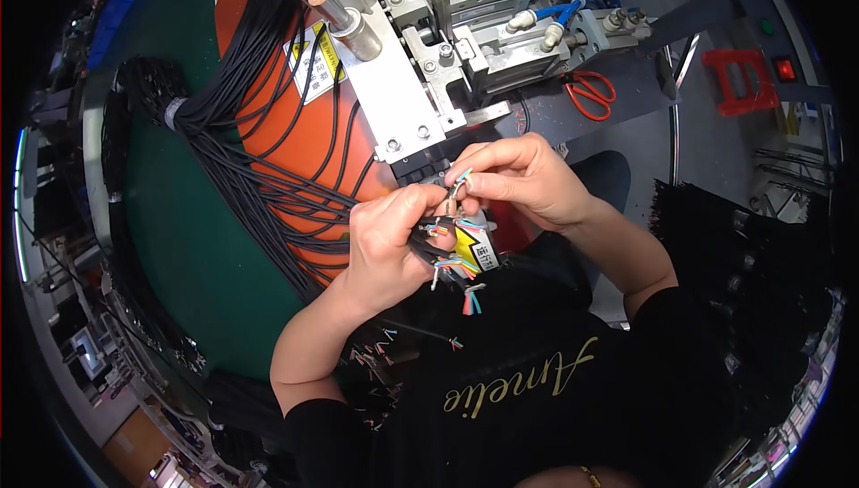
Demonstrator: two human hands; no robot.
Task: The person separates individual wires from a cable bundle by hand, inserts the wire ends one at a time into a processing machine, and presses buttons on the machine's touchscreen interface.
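My left hand (pixel 391 233) is closed around several black cables, whose stripped ends fan out below it in thin red, blue, yellow and white wires (pixel 458 264). Close beside it, my right hand (pixel 519 182) pinches the thin coloured wires (pixel 463 177) at the end of one cable, between thumb and forefinger. Both hands meet in front of the machine's metal plate. A large bundle of black cables (pixel 259 193) runs from the upper left toward my left hand. My fingers partly hide the pinched wire ends.
A machine with metal clamps (pixel 501 41) and blue air hoses (pixel 568 12) stands ahead. Red-handled scissors (pixel 591 96) lie to its right. An orange surface (pixel 295 144) and a green mat (pixel 170 220) lie left. More black cables (pixel 716 282) hang at the right.
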